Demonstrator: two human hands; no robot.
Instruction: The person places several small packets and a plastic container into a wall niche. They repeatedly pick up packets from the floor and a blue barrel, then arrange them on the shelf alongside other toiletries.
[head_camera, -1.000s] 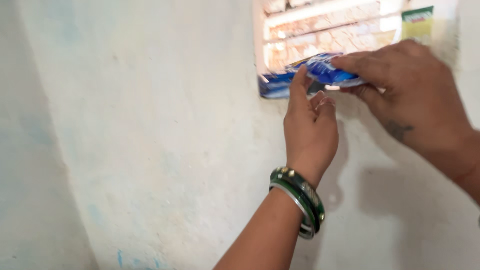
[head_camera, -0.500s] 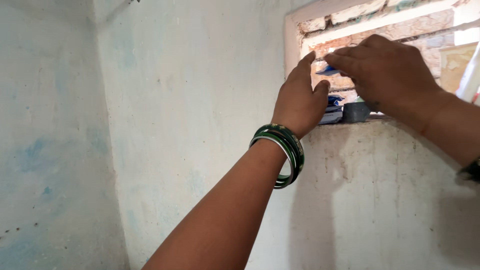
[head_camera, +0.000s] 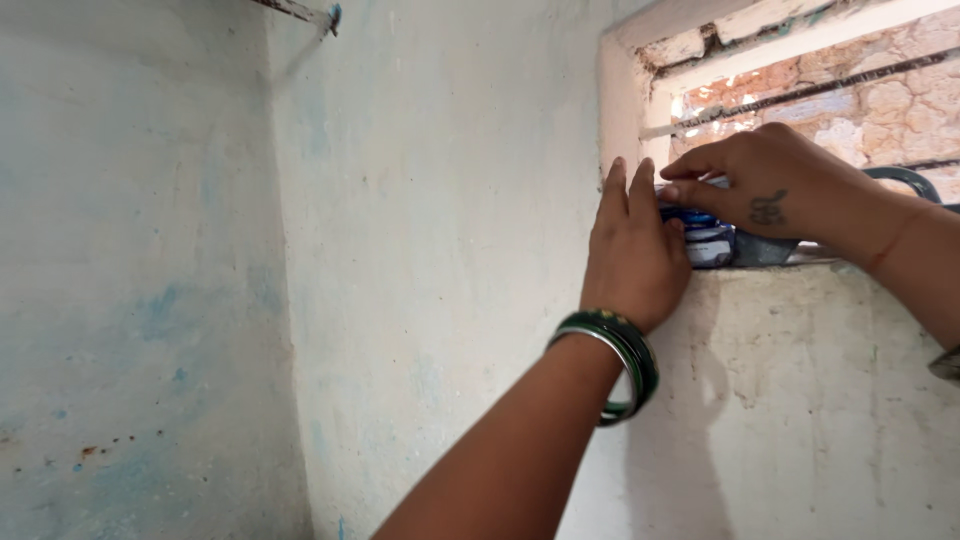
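Both my hands are up at a window sill (head_camera: 800, 266) set in a pale wall. My left hand (head_camera: 635, 245), with green bangles at the wrist, has its fingers raised flat at the sill's left end, touching a stack of blue and white packets (head_camera: 706, 237). My right hand (head_camera: 775, 190) reaches in from the right and pinches the top of that stack with fingertips. A dark grey container (head_camera: 757, 249) stands just behind the packets, partly hidden by my right hand.
The whitewashed wall (head_camera: 430, 250) has faded blue stains and meets a side wall at a corner on the left. Behind the window opening are horizontal metal bars (head_camera: 800, 95) and a stone wall. A rusty bracket (head_camera: 310, 12) juts out at the top.
My hands have come down from in front of the window bars to the sill, and the blue packet held up earlier now sits on the stack. The view shifted left.
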